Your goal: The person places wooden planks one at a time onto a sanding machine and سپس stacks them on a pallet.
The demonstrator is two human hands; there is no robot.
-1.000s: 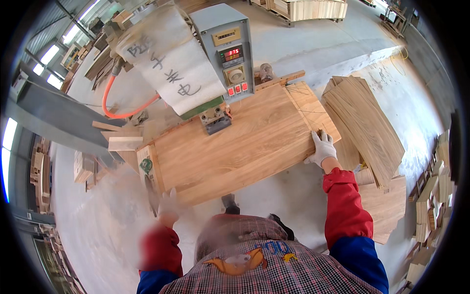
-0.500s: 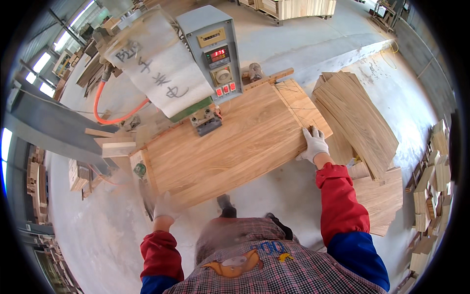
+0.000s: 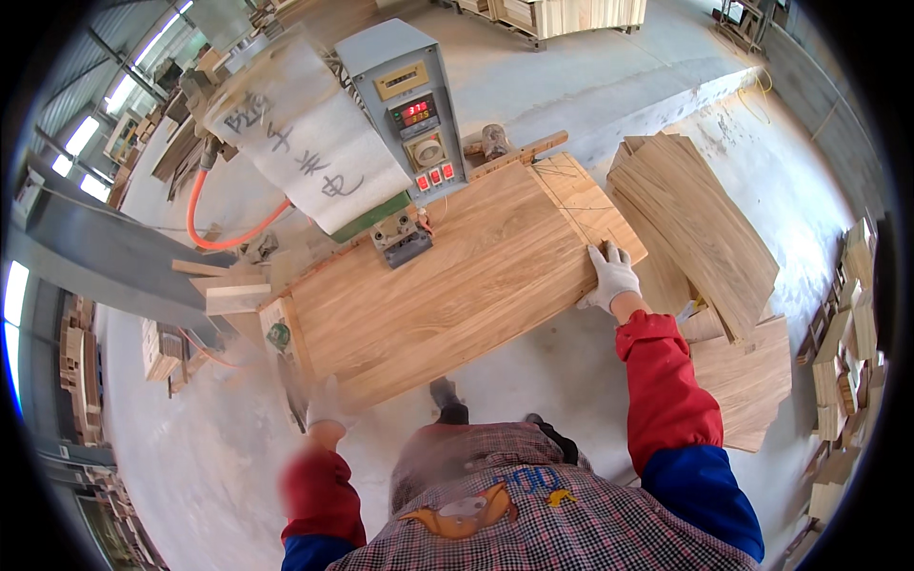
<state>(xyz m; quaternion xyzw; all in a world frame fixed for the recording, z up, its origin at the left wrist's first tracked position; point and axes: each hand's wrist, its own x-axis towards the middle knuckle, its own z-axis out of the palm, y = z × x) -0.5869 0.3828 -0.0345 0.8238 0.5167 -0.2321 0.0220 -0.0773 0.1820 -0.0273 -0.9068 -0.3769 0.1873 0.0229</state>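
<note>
A wide wooden panel (image 3: pixel 447 285) made of joined strips lies slantwise in front of me. At its right end, my white-gloved right hand (image 3: pixel 612 278) grips the near corner, fingers over the top and thumb by the near edge. My left hand (image 3: pixel 327 404), also gloved, is at the panel's near left corner; its fingers are smeared and partly hidden by blur. Over the panel's far side sits the dark metal press head (image 3: pixel 407 249) of a machine. A grey control box (image 3: pixel 405 95) with a lit display and red switches stands behind it.
Thin wooden boards (image 3: pixel 695 224) are piled to the right of the panel. A marked white sheet (image 3: pixel 305 133) covers part of the machine, and an orange hose (image 3: pixel 195 214) loops beside it. Stacked wood pieces (image 3: pixel 838 371) line the far right. A wooden bar (image 3: pixel 519 157) borders the panel's far side.
The view has shifted slightly, so the left side of the scene sits a little farther right. Both hands stay at the same panel corners, and the panel keeps its place under the press head.
</note>
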